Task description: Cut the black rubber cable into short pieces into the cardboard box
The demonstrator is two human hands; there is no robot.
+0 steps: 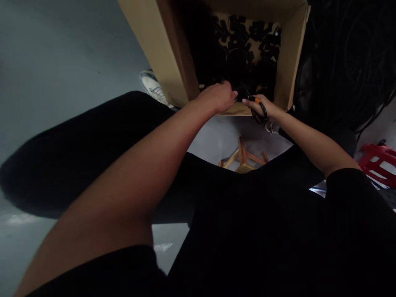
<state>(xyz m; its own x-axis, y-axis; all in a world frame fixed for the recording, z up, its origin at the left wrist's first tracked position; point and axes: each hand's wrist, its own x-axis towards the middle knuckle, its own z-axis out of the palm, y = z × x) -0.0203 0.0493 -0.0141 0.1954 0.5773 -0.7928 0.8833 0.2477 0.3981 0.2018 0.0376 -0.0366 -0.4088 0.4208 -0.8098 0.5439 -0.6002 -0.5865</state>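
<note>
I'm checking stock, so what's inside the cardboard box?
Many small black pieces lie inside the cardboard box. Shadow and the left hand hide parts of the near end; anything beneath the pieces is covered.

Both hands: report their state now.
Left hand: curled closed; whether it holds anything cannot be told.
Right hand: closed, holding scissors.

The top (266, 231) is black, short-sleeved; the trousers (93, 136) seem dark.
</note>
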